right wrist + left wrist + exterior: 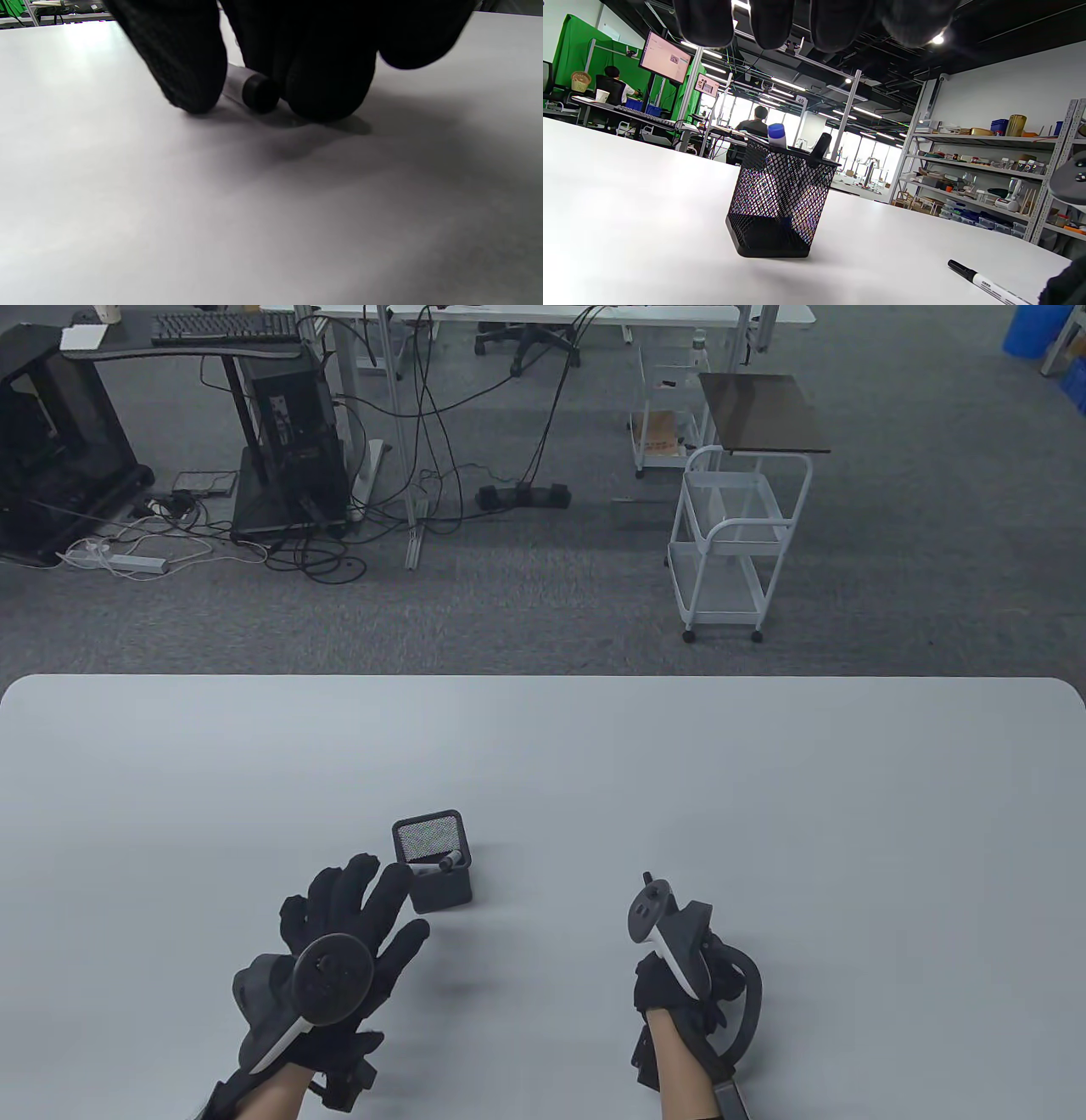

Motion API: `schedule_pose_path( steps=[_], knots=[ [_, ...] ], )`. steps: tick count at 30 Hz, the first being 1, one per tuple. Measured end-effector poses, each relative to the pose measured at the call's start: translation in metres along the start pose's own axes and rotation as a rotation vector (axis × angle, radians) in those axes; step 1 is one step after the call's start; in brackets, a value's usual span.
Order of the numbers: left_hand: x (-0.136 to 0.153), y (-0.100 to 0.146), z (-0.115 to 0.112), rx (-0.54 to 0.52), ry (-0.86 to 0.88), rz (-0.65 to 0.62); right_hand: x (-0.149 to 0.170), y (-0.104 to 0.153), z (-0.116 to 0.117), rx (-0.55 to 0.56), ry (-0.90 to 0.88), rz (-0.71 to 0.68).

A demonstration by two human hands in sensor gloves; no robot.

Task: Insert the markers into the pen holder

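White table (764, 780) bearing the mesh pen holder (434, 861) with two markers inside; left hand (339, 950) spread empty beside it, right hand (679, 984) pinching a third marker (250, 87) lying on the tabletop.

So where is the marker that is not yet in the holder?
The black-capped marker lies on the table under the right hand, right of the mesh pen holder; fingertips flank it.
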State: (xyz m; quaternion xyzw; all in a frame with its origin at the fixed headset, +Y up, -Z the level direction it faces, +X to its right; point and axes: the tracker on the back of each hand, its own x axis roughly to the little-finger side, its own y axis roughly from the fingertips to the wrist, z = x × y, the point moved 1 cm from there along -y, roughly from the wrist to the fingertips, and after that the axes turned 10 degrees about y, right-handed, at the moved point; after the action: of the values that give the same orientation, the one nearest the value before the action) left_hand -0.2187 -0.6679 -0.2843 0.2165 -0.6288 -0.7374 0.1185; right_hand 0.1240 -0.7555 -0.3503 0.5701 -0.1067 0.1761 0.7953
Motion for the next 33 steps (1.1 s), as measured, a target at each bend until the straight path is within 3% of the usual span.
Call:
schedule_pose_path(
  steps=[16,25,30,33],
  knots=[
    [-0.001,0.000,0.000,0.002,-0.006,-0.002,-0.003,0.003,-0.003,0.024,0.065,-0.014],
    [-0.002,0.000,-0.001,0.000,-0.017,-0.007,0.013,-0.002,-0.007,0.012,-0.063,-0.021],
    [-0.001,-0.001,-0.001,-0.002,-0.011,-0.005,0.016,0.003,-0.018,0.065,-0.127,-0.023],
    [-0.001,-0.001,0.000,-0.006,-0.006,-0.006,0.017,0.012,-0.036,0.152,-0.165,-0.031]
  ],
)
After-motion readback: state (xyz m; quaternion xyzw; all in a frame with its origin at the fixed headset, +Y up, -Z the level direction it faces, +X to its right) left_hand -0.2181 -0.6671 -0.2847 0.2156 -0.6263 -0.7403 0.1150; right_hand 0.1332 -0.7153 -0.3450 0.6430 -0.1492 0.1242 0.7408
